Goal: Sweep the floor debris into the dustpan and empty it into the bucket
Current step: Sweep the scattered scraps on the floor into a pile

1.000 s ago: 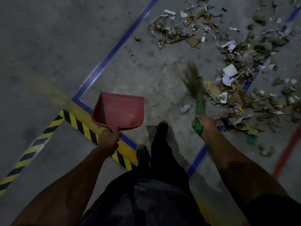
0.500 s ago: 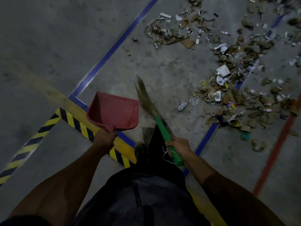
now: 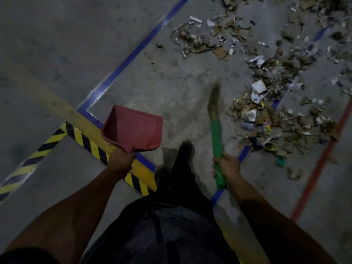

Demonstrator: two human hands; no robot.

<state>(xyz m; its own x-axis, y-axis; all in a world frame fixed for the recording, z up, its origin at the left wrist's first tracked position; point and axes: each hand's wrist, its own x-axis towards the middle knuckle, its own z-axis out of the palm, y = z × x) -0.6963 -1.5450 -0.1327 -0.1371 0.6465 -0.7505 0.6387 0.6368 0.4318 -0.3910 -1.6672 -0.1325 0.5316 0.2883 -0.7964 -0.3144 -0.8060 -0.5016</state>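
Left hand (image 3: 122, 161) grips red dustpan (image 3: 134, 130) handle, pan held off the floor, mouth toward 1 o'clock. Right hand (image 3: 227, 165) grips green broom (image 3: 216, 134), long axis near 12, blurred bristles just left of the debris (image 3: 266, 115) spread from 1 to 2; right hand nearer. No bucket visible.

The broom (image 3: 216, 128) has swung right, away from the dustpan (image 3: 133, 130); its blurred bristles apparently near the debris (image 3: 266, 115).

Dim, grainy, broom (image 3: 214, 109) motion-blurred, wide-angle bowed edges
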